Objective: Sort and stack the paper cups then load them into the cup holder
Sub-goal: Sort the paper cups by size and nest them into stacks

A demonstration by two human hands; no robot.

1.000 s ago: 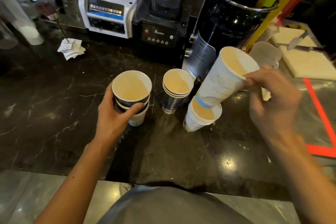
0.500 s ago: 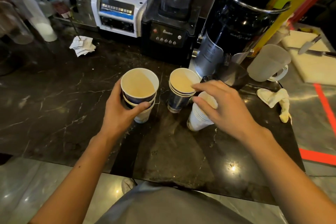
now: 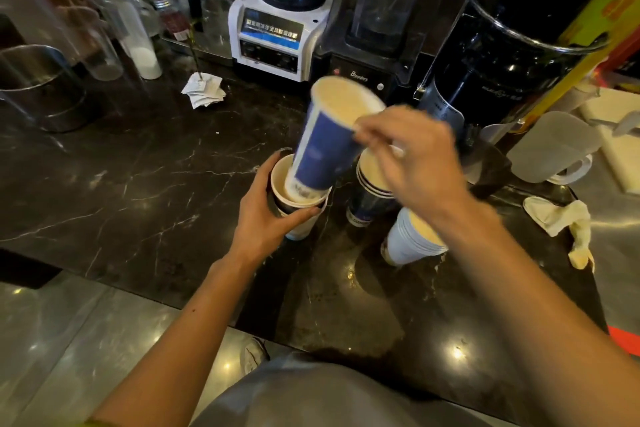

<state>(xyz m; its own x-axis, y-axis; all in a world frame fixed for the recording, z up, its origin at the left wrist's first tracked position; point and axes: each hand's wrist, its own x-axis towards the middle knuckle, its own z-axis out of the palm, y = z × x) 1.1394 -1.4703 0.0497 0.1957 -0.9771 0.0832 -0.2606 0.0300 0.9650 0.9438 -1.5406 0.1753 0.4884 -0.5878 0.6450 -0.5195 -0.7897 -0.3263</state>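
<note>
Blue-walled and tilted, the paper cup (image 3: 325, 146) is pinched at its rim by the fingertips of the right hand (image 3: 412, 163), thumb and fingers closed narrowly on the lip. Its base has entered the mouth of the left stack (image 3: 298, 204), which the left hand (image 3: 266, 215) wraps around, fingers curled on the outer wall to steady it on the dark marble counter (image 3: 138, 184).

Positions are given from the left stack. Just beside it on the far right stands a second blue stack (image 3: 369, 194), partly hidden by the right hand. Nearer the person and further right sits a white stack (image 3: 410, 241), leaning. Behind the left stack stand the white blender base (image 3: 277, 35) and a black blender (image 3: 377, 28). A crumpled cloth (image 3: 561, 222) lies well to the right. No cup holder can be identified in view.

Step in hand, as judged: nesting the blue cup into the left stack.

Procedure:
1. Bring the cup upright so its axis lines up with the stack; the present tilt would likely jam its base against the inner wall.
2. Keep the left-hand grip firm but not squeezing, since paper walls deform and an oval mouth resists entry.
3. Lower until the rims meet evenly; do not force.
4. Confirm like goes with like: the bottom of the left stack shows a paler wall, so its sorting may need checking.
</note>
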